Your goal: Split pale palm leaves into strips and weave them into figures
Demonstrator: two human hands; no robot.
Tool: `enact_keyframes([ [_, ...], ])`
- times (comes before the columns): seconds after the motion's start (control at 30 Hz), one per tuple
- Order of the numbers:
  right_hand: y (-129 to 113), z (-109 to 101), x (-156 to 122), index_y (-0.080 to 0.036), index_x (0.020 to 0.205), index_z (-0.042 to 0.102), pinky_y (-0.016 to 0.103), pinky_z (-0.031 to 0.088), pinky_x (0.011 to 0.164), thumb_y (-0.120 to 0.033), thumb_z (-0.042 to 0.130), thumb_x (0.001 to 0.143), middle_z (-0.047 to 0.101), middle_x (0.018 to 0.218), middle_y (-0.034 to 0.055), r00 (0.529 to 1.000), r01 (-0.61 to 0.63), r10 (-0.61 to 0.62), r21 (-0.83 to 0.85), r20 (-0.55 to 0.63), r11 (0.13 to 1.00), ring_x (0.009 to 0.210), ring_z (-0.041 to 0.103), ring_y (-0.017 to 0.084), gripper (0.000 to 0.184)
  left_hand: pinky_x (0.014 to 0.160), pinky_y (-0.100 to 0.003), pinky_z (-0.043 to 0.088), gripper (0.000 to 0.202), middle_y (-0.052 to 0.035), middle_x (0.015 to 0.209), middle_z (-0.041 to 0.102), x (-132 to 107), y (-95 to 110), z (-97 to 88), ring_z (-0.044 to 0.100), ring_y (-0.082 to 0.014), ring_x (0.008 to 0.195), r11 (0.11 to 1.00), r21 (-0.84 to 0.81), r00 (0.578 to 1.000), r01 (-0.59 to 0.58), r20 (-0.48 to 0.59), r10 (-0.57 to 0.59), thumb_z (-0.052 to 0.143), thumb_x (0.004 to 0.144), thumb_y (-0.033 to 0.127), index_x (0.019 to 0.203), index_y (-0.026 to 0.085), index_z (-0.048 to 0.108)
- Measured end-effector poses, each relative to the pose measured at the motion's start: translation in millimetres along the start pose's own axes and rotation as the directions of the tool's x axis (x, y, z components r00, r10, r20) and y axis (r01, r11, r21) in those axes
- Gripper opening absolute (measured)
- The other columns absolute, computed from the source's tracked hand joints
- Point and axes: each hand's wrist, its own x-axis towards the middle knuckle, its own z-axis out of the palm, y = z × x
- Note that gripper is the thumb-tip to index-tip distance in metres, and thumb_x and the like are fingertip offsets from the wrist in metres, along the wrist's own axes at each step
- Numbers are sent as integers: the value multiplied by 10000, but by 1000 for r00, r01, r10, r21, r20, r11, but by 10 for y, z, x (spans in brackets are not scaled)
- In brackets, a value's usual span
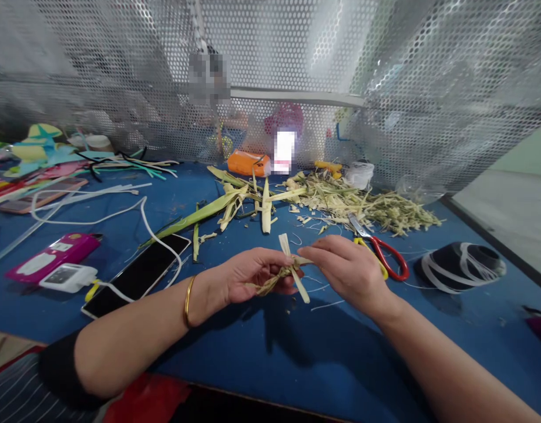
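Observation:
A small braid of pale dried leaf strips [270, 284] is between my hands, above the front of the blue table. My left hand [259, 273] is closed around the braid, thumb on top, and a gold bangle circles that wrist. With thumb and fingers, my right hand [347, 267] pinches a strip at the braid's right end. One flat strip [302, 286] crosses the braid and sticks out above and below. Just behind my right hand lie scissors [392, 258] with red and yellow handles, partly covered by it.
Loose leaf pieces [265, 205] and a heap of shredded leaves [367, 202] lie behind my hands. At right is a thread spool [460, 267]. To the left are a dark phone [140, 273], a magenta power bank [54, 257] and white cables. Perforated sheeting [270, 53] hangs behind.

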Motion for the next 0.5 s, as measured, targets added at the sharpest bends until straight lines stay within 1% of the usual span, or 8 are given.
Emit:
enact_keyframes([
  [0.07,8,1,-8,-151,1025,673,285,505,684,-93,451,935,665,874,87,1000,20,-20,-34,17,999,776,612,172,247,670,-268,498,145,-32,708,679,-8,-3,7,600,-119,611,998,50,999,-45,-12,46,692,675,252,737,121,699],
  [0.17,3,-55,28,-141,1081,641,324,520,714,-49,397,914,660,955,115,988,9,-13,26,153,1000,840,616,199,310,673,-271,481,92,-35,716,677,-19,-8,38,587,-122,618,978,131,985,-165,-22,169,683,674,225,671,134,685],
  [0.23,-14,-104,64,-144,1121,616,369,524,760,-63,424,888,651,1027,130,968,-24,-2,99,250,995,901,613,222,313,692,-283,478,94,-35,715,674,-24,-8,64,590,-130,634,962,169,973,-213,-48,224,698,672,230,650,141,682],
  [0.3,-31,-127,88,-162,1141,604,386,525,774,-122,486,883,645,1046,127,953,-91,41,152,300,984,915,614,229,287,696,-285,472,106,-31,692,664,-27,-7,87,591,-132,637,955,183,965,-231,-78,249,714,669,246,647,146,688],
  [0.4,-47,-96,82,-181,1099,634,335,526,733,-187,517,918,654,966,97,951,-194,138,188,276,963,849,634,201,216,683,-272,462,85,-27,657,654,-24,-9,105,584,-121,619,954,182,961,-239,-99,260,728,649,226,649,146,702],
  [0.5,-69,-36,57,-194,999,675,272,509,691,-175,516,932,661,878,59,946,-282,234,213,223,935,777,644,161,173,700,-269,463,99,-46,702,678,-21,-13,103,597,-119,641,954,167,960,-248,-92,265,757,633,218,677,139,717],
])
